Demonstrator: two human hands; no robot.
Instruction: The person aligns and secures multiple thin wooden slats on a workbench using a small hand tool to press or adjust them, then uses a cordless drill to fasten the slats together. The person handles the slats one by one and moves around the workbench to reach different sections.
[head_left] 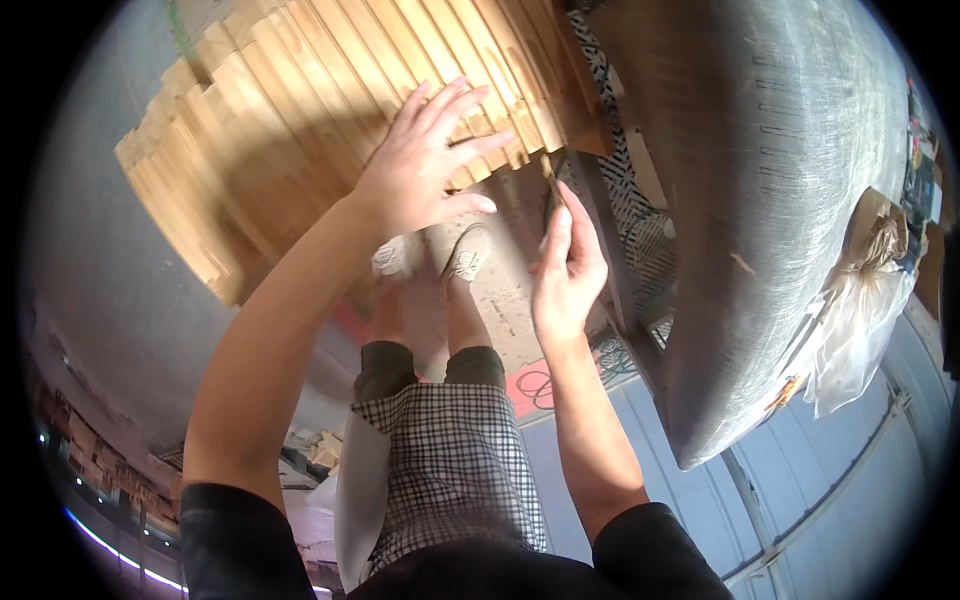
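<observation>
A row of light wooden strips (290,130) lies side by side across the upper left, their near ends forming a stepped edge. Over these strips my left hand (425,165) is spread, fingers apart and holding nothing; whether its fingertips touch the wood I cannot tell. To the right of it, my right hand (568,265) pinches a slim stick-like tool with a yellowish tip (548,168) between thumb and fingers. That tip is close to the end of the rightmost strips. The lower part of the tool is hidden in my hand, and its exact kind does not show.
A large bulging bundle wrapped in grey plastic (780,200) fills the right side. Beside it runs black-and-white patterned material (625,150). A clear plastic bag (850,340) hangs at the far right. My checked apron (450,460) and shoes (467,252) are below the strips.
</observation>
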